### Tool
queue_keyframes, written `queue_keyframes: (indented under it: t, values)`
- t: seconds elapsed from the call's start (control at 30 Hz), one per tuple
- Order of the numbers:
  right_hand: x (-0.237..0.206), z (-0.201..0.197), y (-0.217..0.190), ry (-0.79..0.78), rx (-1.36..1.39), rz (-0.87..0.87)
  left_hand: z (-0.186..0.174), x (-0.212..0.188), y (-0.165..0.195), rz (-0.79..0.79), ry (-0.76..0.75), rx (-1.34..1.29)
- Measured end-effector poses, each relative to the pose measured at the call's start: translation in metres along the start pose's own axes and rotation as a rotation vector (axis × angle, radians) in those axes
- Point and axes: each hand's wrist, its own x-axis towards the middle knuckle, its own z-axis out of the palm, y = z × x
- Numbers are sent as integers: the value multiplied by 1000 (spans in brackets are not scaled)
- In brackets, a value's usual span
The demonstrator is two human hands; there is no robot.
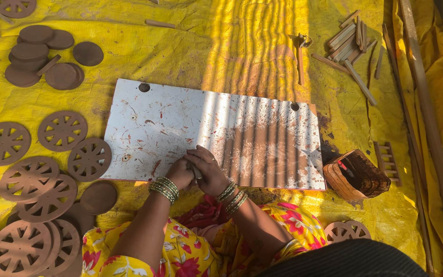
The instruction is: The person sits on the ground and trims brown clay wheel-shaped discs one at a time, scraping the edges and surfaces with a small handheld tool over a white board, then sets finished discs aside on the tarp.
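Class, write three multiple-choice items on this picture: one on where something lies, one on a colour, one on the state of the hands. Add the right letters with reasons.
1. Where does the bark bowl lie?
A. right of the white board
B. on the board
C. among the clay wheels

2. What colour is the sheet under everything?
A. blue
B. yellow
C. green

3. How are the left hand and right hand?
A. far apart
B. flat on the sheet
C. together at the board's near edge

Key: 1 A, the bowl sits beside the board's right end. 2 B, yellow shows all around. 3 C, both hands meet round a small pale thing, too hidden to name.
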Motion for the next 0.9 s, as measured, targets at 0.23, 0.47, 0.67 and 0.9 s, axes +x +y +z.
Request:
queue_keyframes:
  t: [0.23,0.47,0.67,0.9]
  values:
    - [-3,-6,22,55,171,290,11,3,-9,335,27,100]
    - [-6,-5,24,149,239,385,-2,-23,26,293,59,406]
    - [-1,2,14,149,-222,-30,-4,-26,35,178,18,495]
    - [-3,0,30,101,156,331,-2,-33,49,195,-34,445]
